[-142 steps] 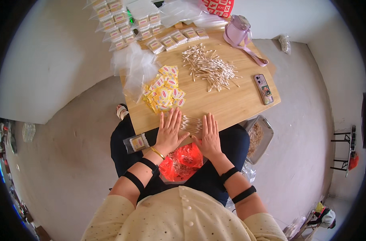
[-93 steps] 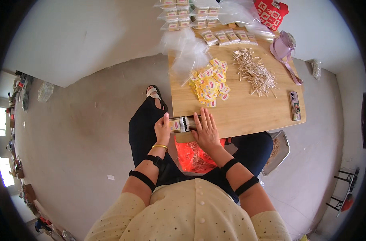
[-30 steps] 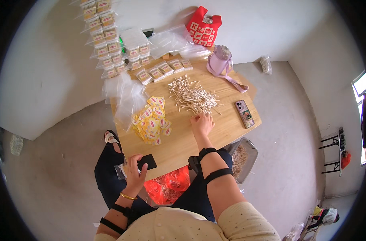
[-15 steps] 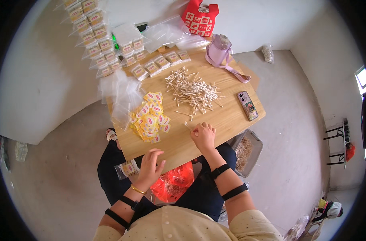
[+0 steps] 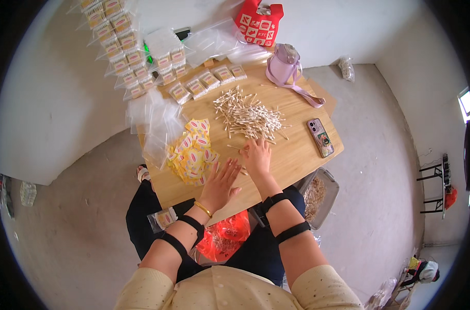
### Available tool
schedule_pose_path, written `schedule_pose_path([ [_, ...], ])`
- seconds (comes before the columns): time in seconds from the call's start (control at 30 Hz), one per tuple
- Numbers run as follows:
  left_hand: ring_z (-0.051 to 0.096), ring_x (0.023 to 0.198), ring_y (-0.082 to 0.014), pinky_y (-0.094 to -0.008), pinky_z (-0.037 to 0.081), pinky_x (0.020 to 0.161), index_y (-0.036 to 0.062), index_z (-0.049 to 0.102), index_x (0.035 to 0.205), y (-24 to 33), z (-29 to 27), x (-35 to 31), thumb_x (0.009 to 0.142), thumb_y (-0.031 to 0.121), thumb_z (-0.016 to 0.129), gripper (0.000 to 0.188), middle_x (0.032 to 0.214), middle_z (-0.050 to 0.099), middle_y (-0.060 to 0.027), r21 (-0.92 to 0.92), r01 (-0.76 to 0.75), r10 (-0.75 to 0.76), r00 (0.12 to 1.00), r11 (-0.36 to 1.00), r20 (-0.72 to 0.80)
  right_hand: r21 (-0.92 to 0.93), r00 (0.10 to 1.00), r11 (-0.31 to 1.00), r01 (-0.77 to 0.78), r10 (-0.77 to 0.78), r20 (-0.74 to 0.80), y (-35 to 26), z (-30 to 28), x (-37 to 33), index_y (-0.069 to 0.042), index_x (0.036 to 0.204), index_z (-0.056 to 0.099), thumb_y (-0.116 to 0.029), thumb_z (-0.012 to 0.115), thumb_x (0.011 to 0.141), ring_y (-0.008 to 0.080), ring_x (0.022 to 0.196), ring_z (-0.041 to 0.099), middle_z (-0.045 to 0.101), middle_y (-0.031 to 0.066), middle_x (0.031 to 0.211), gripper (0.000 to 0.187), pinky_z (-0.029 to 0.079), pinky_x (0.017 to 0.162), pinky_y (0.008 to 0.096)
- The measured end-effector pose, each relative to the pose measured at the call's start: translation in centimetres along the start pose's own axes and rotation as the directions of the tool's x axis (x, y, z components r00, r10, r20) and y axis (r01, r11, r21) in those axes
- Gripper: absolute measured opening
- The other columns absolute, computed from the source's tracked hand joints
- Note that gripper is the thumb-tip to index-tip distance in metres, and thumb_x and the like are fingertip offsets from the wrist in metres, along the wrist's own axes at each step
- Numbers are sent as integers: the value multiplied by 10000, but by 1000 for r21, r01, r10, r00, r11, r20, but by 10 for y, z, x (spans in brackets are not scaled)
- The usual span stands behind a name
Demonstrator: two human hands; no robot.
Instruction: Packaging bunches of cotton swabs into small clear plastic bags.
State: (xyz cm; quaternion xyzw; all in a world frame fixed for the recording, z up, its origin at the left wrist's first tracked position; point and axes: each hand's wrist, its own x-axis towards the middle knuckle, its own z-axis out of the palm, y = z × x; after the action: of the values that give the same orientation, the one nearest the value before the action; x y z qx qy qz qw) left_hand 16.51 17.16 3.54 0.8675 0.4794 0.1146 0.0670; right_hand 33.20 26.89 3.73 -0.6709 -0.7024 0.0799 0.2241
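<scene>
1. Top: pale cream-yellow, long sleeves pushed up above the elbows; small dots scattered over the fabric.
2. Trousers: dark navy or black.
3. Left hand (image 5: 220, 182): thin gold bangle at the wrist, at 7 o'clock from the palm.
4. Each forearm: two black bands.
5. Right hand (image 5: 257, 156): no ring or bracelet visible.

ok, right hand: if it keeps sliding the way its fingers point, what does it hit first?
The right hand lies flat on the table, fingers pointing up-table. Straight ahead lies the cotton swab pile; its near edge is at the fingertips, so stray swabs come first. Actual contact is hard to tell from this view.
</scene>
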Motion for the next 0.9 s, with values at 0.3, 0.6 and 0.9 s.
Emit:
schedule_pose_path([
  [0.3,319,1499,-318,-556,153,1257,57,354,1566,3,-7,-26,937,380,639,763,1582,387,-132,-83,27,-24,999,996,39,190,996,978,89,-91,6,25,-4,-29,-97,942,647,-130,730,839,311,982,601,640,74,941,136,449,861,441],
  [0.6,369,1450,-311,-556,173,1253,58,373,1548,2,3,-30,908,350,670,763,1482,452,-134,-95,30,-34,999,995,-41,202,998,979,-28,39,-47,10,4,-32,-122,976,655,-177,746,828,303,976,596,636,73,937,182,449,852,437],
  [0.9,224,1559,-303,-550,148,1260,35,348,1563,-9,2,-3,973,411,583,738,1645,315,-143,-45,-7,6,1000,999,-6,344,993,936,-66,27,116,17,-10,-14,-119,938,677,-184,782,806,319,999,585,636,83,985,180,456,885,452],
])
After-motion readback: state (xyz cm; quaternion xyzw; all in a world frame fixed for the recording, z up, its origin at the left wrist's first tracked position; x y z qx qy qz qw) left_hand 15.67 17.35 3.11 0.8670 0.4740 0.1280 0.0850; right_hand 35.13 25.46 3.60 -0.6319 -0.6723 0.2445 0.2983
